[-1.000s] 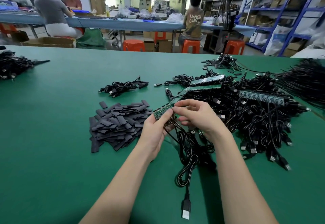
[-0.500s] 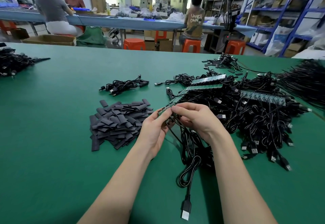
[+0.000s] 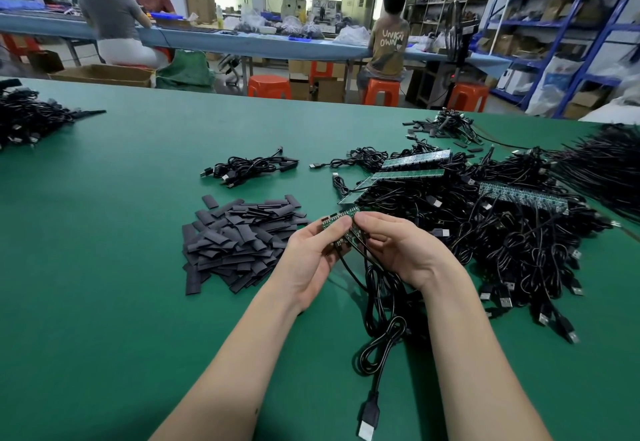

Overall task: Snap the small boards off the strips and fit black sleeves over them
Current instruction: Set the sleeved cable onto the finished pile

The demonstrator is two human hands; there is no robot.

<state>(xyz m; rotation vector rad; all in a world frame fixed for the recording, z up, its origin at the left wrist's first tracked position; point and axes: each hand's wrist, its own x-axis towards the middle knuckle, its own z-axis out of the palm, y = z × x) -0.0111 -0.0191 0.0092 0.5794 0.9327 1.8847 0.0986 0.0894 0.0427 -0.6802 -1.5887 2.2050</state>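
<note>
A short green board strip [image 3: 341,219] with black USB cables [image 3: 382,302] hanging from it is pinched between both hands above the green table [image 3: 104,267]. My left hand [image 3: 311,253] grips its left end with thumb on top. My right hand [image 3: 398,246] grips the part just to the right, fingertips touching the left thumb. The strip looks bent between the two grips. A heap of flat black sleeves [image 3: 239,243] lies just left of my hands. Longer board strips [image 3: 412,174] rest on the cable pile behind.
A large tangle of black cabled boards [image 3: 512,232] fills the table's right side, with another strip [image 3: 523,196] on top. A small cable bundle [image 3: 249,168] lies behind the sleeves, another pile [image 3: 27,122] at far left. People sit at a bench [image 3: 242,40] beyond.
Both hands have drawn the strip slightly nearer and tilted it; the strip now looks bent at the spot between the thumbs. The cables hang much as before.
</note>
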